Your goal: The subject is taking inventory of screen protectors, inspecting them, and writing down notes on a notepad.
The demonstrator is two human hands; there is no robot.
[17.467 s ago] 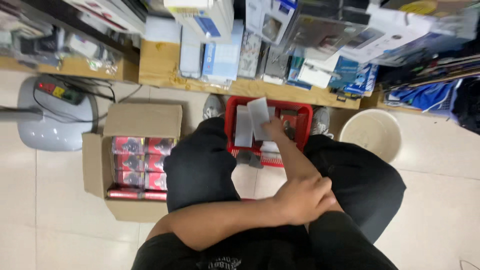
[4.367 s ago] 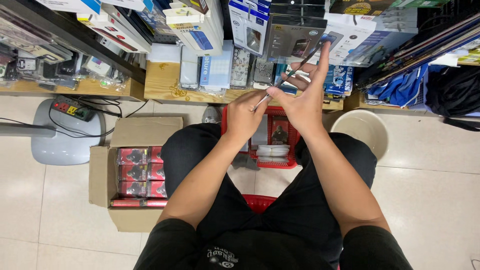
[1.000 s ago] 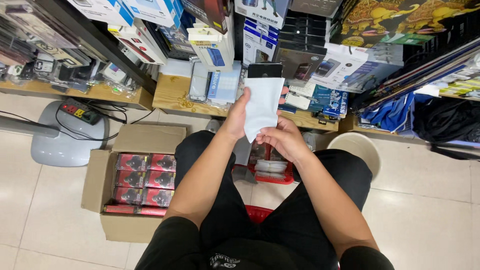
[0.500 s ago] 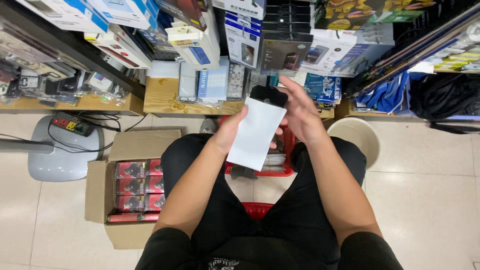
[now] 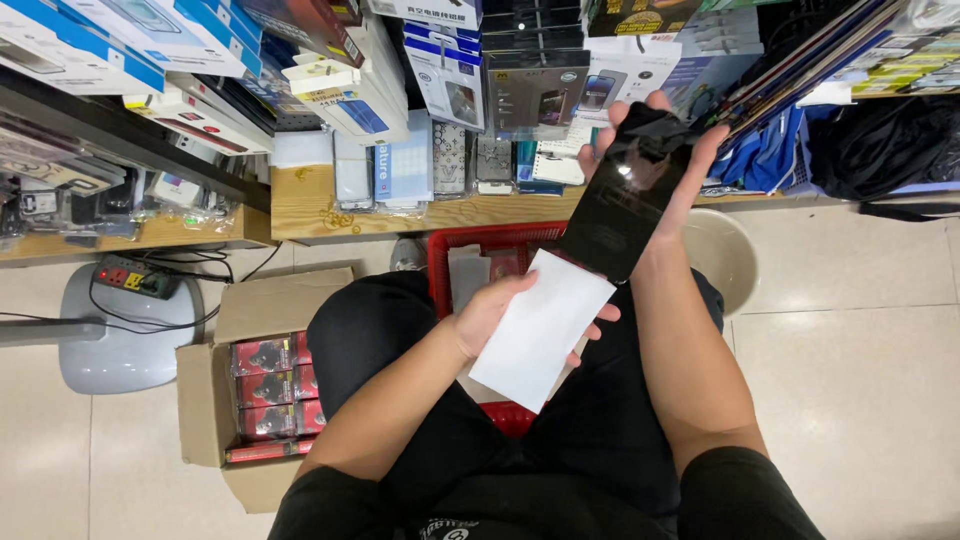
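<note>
Left hand, centre frame, fingers curled round the edge of a flat white sleeve, thumb on top, sleeve tilted over the lap. Right hand, raised to upper centre-right, fingers spread behind a glossy black glass sheet; it is propped on the fingertips, not squeezed. The sheet's lower edge meets the sleeve's top edge; whether it sits inside the sleeve's mouth is unclear. To handle this well: grip the glass by its edges only, keep it in line with the sleeve opening, hold the sleeve steady, avoid bending. Below the hands, a red basket between the knees. Cardboard box of red packs lower left. Wooden shelf with boxed accessories along the top. White bucket centre right.
</note>
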